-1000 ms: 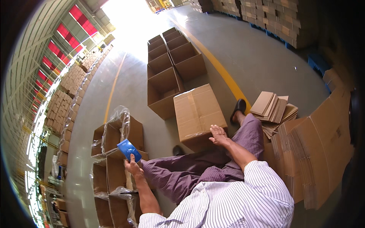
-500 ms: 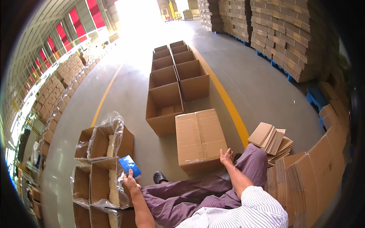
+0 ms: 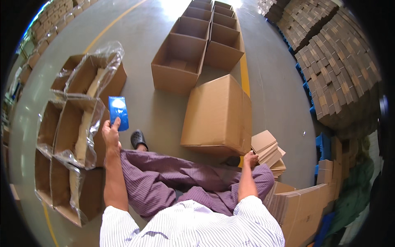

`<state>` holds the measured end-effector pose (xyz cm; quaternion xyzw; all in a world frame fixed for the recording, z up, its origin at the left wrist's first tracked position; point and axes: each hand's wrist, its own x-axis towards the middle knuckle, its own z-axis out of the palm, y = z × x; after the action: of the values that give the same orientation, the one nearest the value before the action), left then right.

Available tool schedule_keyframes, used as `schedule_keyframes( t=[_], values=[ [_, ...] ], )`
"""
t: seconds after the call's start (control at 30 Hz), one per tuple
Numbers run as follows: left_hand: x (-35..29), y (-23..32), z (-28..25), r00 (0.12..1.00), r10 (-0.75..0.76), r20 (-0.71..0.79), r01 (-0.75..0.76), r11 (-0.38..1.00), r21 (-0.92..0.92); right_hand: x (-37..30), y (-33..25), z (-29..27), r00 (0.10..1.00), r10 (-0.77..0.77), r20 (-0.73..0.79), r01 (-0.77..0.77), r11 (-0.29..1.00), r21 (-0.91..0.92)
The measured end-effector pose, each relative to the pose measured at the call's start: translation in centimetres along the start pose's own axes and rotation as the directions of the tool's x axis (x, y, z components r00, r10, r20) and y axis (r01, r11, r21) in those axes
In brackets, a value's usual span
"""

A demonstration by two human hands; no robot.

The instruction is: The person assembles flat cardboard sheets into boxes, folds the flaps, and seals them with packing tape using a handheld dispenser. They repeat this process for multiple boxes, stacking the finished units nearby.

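Observation:
In my left hand (image 3: 110, 133) is a flat, glossy blue rectangular object (image 3: 118, 111). The thumb presses on its face, and its exact kind does not show. A large closed cardboard box (image 3: 212, 117) stands in front of me, turned so that a plain face and an edge point my way. My right hand (image 3: 249, 159) is closed at its lower right corner, with the fingertips partly hidden there. Beside that hand lies a stack of flat cardboard pieces (image 3: 267, 148).
Open boxes with clear plastic liners (image 3: 74, 127) stand at my left. Two rows of open cardboard boxes (image 3: 177, 78) run away ahead. Folded cartons (image 3: 302, 210) lean at my right, and tall carton stacks (image 3: 341, 70) stand farther right. A dark clog (image 3: 138, 138) shows on my foot.
The box has turned and tipped; its taped face, visible before, is out of sight. My right hand has gone from open beside it to closed at its corner. The view has tilted down.

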<state>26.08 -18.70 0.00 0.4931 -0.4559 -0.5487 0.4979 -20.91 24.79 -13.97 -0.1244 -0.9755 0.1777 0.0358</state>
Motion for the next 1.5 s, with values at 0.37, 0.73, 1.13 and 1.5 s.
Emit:
schedule_keyframes(
  t=[0.37,0.73,1.13,1.5],
  values=[
    [-1.2,1.1,0.5,0.994,-0.111,0.001,0.111,0.993,-0.025,-14.7,-7.2,-7.7,0.566,-0.742,-0.361,0.825,0.511,0.243],
    [-1.2,0.4,0.6,0.994,-0.108,0.0,0.108,0.994,-0.006,-6.0,-10.1,-2.5,0.496,-0.867,0.048,0.84,0.466,-0.278],
    [-1.1,0.5,1.2,0.993,-0.114,0.037,0.114,0.993,0.004,5.1,-13.9,-7.1,0.144,-0.908,0.394,0.846,-0.094,-0.526],
    [-0.9,-0.1,2.1,0.992,-0.083,0.1,0.083,0.997,0.01,0.5,-21.9,-23.3,0.485,-0.875,-0.001,0.875,0.485,0.013]
  ],
)
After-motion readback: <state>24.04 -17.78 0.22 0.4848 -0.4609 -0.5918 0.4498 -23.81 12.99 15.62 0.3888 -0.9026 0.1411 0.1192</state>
